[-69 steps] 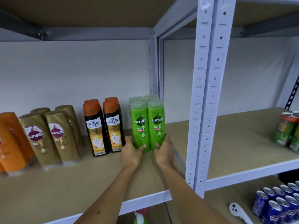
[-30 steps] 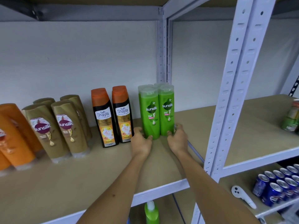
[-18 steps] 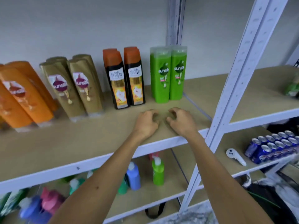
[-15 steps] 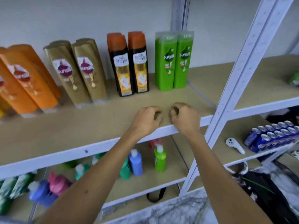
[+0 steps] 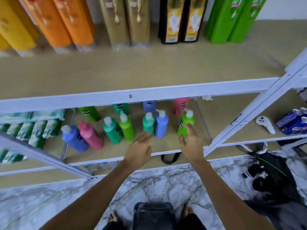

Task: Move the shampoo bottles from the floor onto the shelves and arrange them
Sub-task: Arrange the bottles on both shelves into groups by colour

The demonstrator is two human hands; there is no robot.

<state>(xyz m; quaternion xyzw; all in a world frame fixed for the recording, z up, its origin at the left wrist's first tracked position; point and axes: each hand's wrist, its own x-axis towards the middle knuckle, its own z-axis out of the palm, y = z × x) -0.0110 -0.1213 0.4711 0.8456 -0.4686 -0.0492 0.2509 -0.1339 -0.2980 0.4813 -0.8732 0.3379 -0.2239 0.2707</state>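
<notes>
The green shampoo bottles [image 5: 230, 19] stand at the right end of the upper shelf [image 5: 149, 95], beside the black and orange bottles [image 5: 181, 20], the gold bottles [image 5: 126, 22] and the orange bottles [image 5: 63, 22]. Both hands hang in front of the lower shelf and hold nothing. My left hand [image 5: 138, 151] has relaxed fingers near a teal pump bottle [image 5: 148, 123]. My right hand [image 5: 191, 145] is open just in front of a light green pump bottle [image 5: 186, 125]; whether it touches the bottle is unclear.
Several pump bottles in blue [image 5: 74, 138], pink [image 5: 90, 135] and green stand on the lower shelf [image 5: 108, 159]. Green packets [image 5: 33, 130] lie at its left. Blue cans [image 5: 294, 120] and a white handle [image 5: 265, 124] sit right. A black bag [image 5: 274, 178] lies on the marble floor.
Both hands let go of the green bottles, drew back off the upper shelf and dropped in front of the lower shelf. The view tilted sharply downward.
</notes>
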